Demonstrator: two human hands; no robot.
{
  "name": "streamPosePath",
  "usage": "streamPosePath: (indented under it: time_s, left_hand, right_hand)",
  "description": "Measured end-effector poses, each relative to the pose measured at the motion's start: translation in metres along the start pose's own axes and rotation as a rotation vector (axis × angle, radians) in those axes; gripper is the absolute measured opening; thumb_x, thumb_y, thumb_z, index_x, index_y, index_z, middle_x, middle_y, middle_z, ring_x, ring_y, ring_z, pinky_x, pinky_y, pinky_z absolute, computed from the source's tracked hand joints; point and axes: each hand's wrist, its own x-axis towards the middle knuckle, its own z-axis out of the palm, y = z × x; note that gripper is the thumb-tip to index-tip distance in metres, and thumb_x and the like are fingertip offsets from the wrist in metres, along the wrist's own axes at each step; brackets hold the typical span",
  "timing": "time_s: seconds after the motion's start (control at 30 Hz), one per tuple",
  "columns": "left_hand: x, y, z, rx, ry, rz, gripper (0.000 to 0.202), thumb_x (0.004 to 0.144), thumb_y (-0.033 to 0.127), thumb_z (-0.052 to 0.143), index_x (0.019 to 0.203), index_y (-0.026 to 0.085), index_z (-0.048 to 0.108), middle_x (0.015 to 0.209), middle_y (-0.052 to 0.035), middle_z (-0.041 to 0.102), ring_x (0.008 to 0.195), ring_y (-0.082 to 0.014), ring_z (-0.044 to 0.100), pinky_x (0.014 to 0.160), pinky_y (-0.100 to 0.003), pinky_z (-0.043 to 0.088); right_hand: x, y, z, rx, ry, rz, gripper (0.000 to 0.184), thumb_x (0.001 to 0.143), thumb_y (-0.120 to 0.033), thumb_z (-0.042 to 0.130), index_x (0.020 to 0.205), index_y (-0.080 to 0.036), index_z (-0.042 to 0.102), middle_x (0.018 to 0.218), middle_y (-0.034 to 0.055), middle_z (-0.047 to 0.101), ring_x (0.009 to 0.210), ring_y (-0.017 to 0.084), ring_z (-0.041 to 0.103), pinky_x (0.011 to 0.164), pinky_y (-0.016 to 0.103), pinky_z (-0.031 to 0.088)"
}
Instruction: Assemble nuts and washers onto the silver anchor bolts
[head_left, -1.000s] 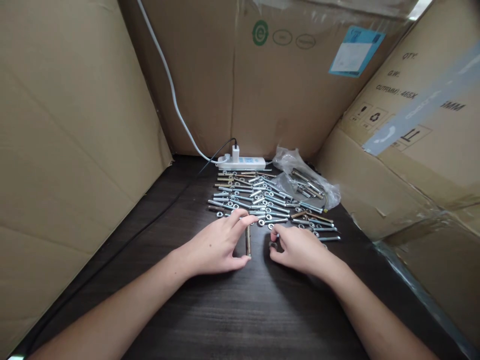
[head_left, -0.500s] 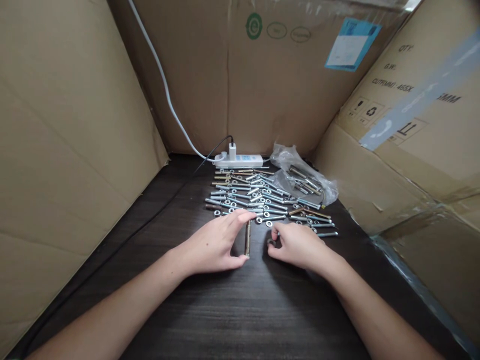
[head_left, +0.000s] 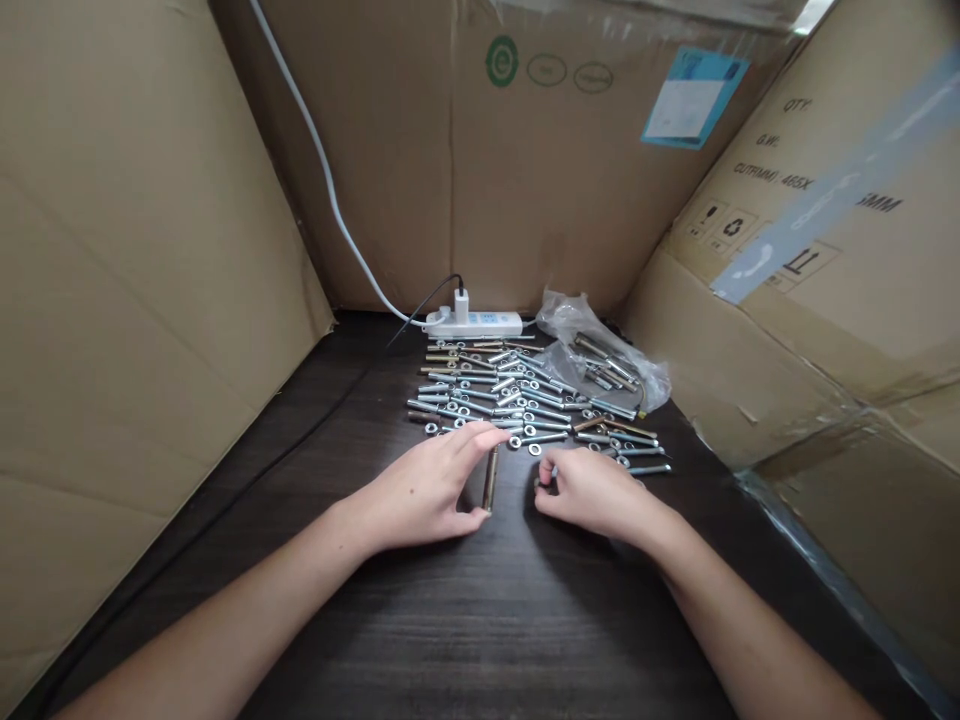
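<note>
Lengthwise between the thumb and fingertips of my left hand [head_left: 431,485] is a brass-coloured metal sleeve [head_left: 490,482], its ends pressed by the thumb and fingers. My right hand [head_left: 596,490] is closed in a pinch just to the right of it. A small dark nut [head_left: 538,485] shows only as a sliver at those fingertips; most of it is hidden. Beyond both hands lie rows of bolts [head_left: 544,437] and sleeves, with loose washers [head_left: 535,450] among them.
A clear plastic bag [head_left: 652,385] with more metal parts lies at the back right. Behind the rows stands a white power strip [head_left: 491,323] with a plugged-in charger and cables. A black cable [head_left: 300,440] crosses the table's left side. Cardboard walls [head_left: 390,180] enclose three sides.
The view has shifted slightly. Both hands keep nearly the same pose, and the sleeve stays in my left hand. The nut at my right fingertips shows less than before.
</note>
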Motion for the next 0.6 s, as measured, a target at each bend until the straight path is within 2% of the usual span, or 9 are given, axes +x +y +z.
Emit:
streamPosePath:
  time_s: [0.17,0.3,0.6]
  left_hand:
    - [0.001,0.001,0.0,0.016,-0.002,0.01,0.075,0.073,0.021,0.065,0.136,0.026,0.025,0.138,-0.0088,0.04,0.127,-0.0244,0.042,0.104,-0.043,0.039]
    - [0.001,0.001,0.0,0.017,-0.011,-0.001,0.074,0.073,0.021,0.065,0.136,0.026,0.025,0.138,-0.0087,0.039,0.127,-0.0249,0.041,0.104,-0.043,0.039]
    - [0.001,0.002,-0.001,0.018,-0.022,0.003,0.072,0.072,0.02,0.064,0.134,0.025,0.027,0.137,-0.009,0.039,0.125,-0.0242,0.043,0.104,-0.042,0.04]
  right_hand:
    - [-0.002,0.006,-0.007,0.006,0.047,-0.04,0.011,0.074,-0.03,0.055,0.08,-0.021,0.055,0.072,-0.0001,0.062,0.064,0.014,0.053,0.055,0.024,0.027]
    - [-0.005,0.008,-0.007,0.015,0.119,-0.134,0.012,0.071,-0.023,0.054,0.083,-0.021,0.05,0.08,-0.0005,0.06,0.067,0.013,0.052,0.057,0.024,0.028]
    - [-0.005,-0.003,0.004,-0.103,0.1,-0.192,0.024,0.074,-0.017,0.049,0.099,-0.02,0.05,0.095,0.0033,0.061,0.076,0.017,0.058,0.063,0.027,0.033]
